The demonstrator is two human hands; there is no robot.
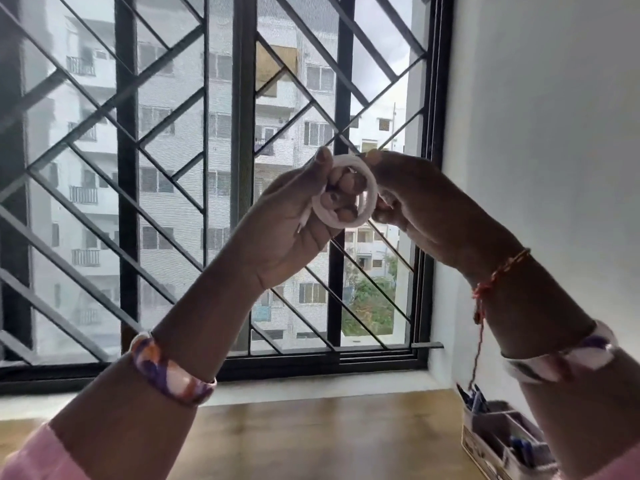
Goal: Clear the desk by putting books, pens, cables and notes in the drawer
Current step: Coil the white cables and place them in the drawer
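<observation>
Near right edge of wood desk [311, 441]: cardboard organiser [502, 441] w/ blue pens [476, 398] standing in its compartments, prob. still to clear. Desk top smooth, brown grain.

Higher up, both hands raised in front of window [242, 168]. White cable [346, 192], thin & flexible, wound into a neat round coil. Left hand [294, 216] has fingers curled thru the loop, thumb on top; right hand [415, 199] pinches the coil's far side. Likely coiled so it drops into the drawer w/o tangling. Drawer not in view.
</observation>
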